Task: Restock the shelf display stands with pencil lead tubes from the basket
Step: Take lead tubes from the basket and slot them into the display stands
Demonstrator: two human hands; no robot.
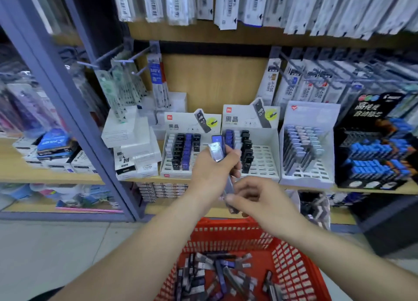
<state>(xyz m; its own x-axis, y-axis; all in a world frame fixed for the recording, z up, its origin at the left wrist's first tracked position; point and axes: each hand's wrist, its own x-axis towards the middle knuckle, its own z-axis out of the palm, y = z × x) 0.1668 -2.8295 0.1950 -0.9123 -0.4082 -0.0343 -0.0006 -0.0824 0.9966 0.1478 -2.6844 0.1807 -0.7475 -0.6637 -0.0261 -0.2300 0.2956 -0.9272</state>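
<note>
My left hand (211, 166) grips a small bunch of pencil lead tubes (217, 148), blue and clear, held upright in front of the shelf. Just below it, my right hand (255, 199) pinches the lower end of one grey tube (229, 187) from that bunch. Behind the hands stand two white display stands (172, 171) (269, 142), each part-filled with black, blue and clear tubes. A red plastic basket (294, 271) sits below, holding several loose lead tubes (224, 276).
To the right stand a white stand with light-blue tubes (307, 151) and a black stand with bright blue tubes (375, 151). White boxes (133, 140) are stacked left of the stands. Packaged refills hang on hooks (294, 83) above. A blue shelf upright (74, 110) runs at left.
</note>
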